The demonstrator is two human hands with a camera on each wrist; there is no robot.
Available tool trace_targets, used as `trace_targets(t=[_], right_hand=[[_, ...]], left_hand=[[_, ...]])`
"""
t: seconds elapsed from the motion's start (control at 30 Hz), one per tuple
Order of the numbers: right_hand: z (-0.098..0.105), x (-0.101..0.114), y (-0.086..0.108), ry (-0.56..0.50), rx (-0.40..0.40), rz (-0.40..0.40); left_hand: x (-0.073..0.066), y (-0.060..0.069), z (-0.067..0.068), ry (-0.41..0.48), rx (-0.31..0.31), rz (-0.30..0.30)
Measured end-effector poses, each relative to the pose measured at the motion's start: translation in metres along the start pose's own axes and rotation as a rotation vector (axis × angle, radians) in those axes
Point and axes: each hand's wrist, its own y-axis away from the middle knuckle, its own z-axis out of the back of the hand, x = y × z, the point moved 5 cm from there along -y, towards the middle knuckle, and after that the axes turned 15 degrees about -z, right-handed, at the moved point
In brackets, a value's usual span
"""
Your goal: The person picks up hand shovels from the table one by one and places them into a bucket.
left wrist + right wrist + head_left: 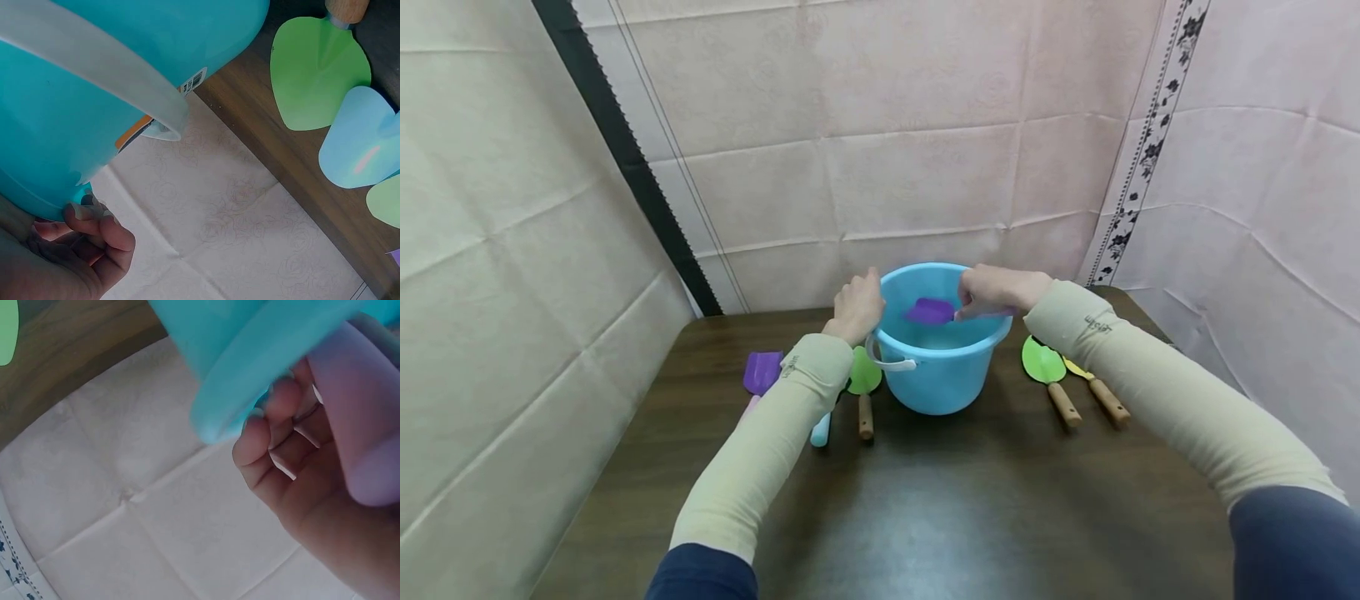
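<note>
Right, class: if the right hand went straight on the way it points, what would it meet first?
Probably the inside left wall of the blue bucket, with the purple scoop in the right hand leading, though depth there is hard to judge.

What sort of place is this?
Probably a makeshift indoor booth rather than a real garden: creased, pale patterned sheeting stands behind and beside a dark wood-grained table, on which sit a blue bucket and several hand trowels.

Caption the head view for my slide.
Left hand gripping a blue bucket by the rim, right hand holding a purple shovel at the opening.
</note>
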Motion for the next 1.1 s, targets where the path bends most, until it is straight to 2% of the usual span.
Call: trace_targets(t=[0.4, 0.83, 1.1], right_hand=[[-0.017, 0.009, -0.017, 0.05, 0.015, 0.048], [-0.026, 0.017, -0.028, 0.1, 0.027, 0.015], [-0.034, 0.015, -0.034, 0.106, 0.081, -0.022]], left_hand=[[0.001, 0.001, -0.002, 0.002, -0.009, 0.006], [0.0, 0.001, 0.001, 0.002, -0.016, -0.003], [0.0, 0.0, 0.0, 0.007, -0.011, -0.004]])
